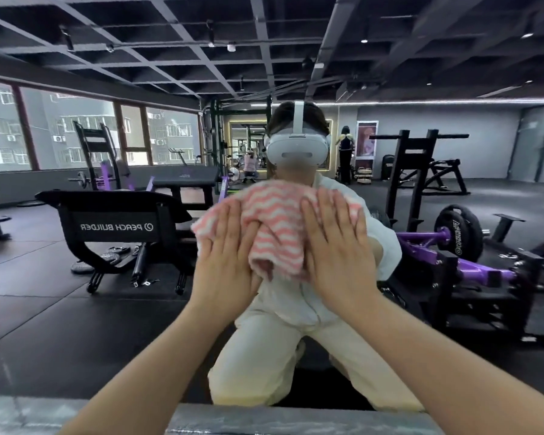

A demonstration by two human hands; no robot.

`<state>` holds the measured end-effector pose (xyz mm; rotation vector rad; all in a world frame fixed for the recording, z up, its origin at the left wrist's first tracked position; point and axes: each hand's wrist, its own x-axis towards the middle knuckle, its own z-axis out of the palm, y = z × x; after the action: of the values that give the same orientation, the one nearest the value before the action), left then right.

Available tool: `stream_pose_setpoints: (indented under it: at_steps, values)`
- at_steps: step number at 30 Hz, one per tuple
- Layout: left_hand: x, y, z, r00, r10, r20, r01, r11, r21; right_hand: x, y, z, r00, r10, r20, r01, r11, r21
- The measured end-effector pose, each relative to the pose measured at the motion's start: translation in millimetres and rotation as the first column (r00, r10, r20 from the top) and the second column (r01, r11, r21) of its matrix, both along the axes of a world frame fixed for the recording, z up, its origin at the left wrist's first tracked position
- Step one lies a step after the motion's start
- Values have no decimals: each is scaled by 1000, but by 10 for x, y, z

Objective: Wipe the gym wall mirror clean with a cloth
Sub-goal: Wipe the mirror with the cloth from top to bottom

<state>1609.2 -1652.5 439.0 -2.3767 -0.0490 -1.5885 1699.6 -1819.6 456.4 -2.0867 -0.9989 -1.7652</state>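
The wall mirror (76, 309) fills nearly the whole view and reflects the gym and a kneeling person in pale clothes. A pink-and-white striped cloth (275, 221) is bunched against the glass at the centre. My left hand (226, 255) presses its lower left part with straight, spread fingers. My right hand (336, 246) presses the cloth's right side, fingers also flat. Both palms lie on the cloth, which hides the glass beneath it.
A grey ledge (296, 419) runs along the mirror's bottom edge. Reflected in the glass are a black bench machine (117, 227) on the left, a purple plate-loaded machine (459, 246) on the right, windows and a distant person.
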Motion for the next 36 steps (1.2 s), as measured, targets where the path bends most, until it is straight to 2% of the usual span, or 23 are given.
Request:
stream_pose_setpoints:
  at_steps: [3, 6, 11, 13, 15, 17, 20, 22, 24, 27, 28, 29, 32, 34, 36]
  values:
    - [-74, 111, 170, 1000, 7, 27, -6, 1000, -28, -137, 140, 177, 998, -2, -58, 6, 998, 69]
    - [-88, 190, 171, 1000, -11, 28, 12, 999, -35, -238, 226, 170, 995, -41, -93, 47, 997, 64]
    - [-106, 139, 136, 998, -54, -29, 51, 993, -107, -312, 205, 69, 986, -150, -74, 153, 987, 38]
    - [-137, 100, 130, 989, -140, -41, 132, 978, -159, -330, 188, 53, 986, -157, -58, 159, 986, 47]
    - [-167, 64, 129, 958, -287, -26, 273, 931, -242, -338, 183, 30, 991, -113, -66, 118, 991, 68]
    - [-172, 23, 140, 931, -364, 32, 355, 880, -317, -353, 206, 13, 994, -47, -96, 57, 993, 99]
    - [-147, -84, 151, 940, -333, 79, 337, 858, -388, -401, 266, -31, 981, 52, -186, -27, 990, 137]
    - [-158, -149, 168, 938, -327, 119, 347, 859, -376, -425, 300, -72, 959, 156, -237, -115, 978, 175]
    - [-203, -169, 198, 931, -334, 146, 364, 841, -400, -420, 333, -99, 946, 221, -238, -172, 963, 208]
    - [-281, -149, 236, 937, -319, 143, 346, 786, -513, -354, 381, -120, 964, 178, -198, -142, 973, 183]
    - [-292, -126, 242, 945, -306, 116, 321, 796, -513, -338, 399, -124, 970, 157, -186, -125, 977, 173]
    - [-287, -92, 240, 961, -265, 80, 271, 840, -471, -331, 417, -129, 973, 144, -178, -114, 979, 169]
    - [-225, 115, 178, 998, -56, -22, 51, 982, -182, -325, 512, -132, 980, 124, -153, -98, 980, 172]
    - [-190, 292, 143, 998, 38, -57, -40, 999, -36, -318, 622, -131, 985, 117, -130, -94, 982, 166]
    - [-178, 418, 145, 995, 81, -64, -78, 996, 41, -332, 736, -106, 986, 116, -118, -100, 986, 136]
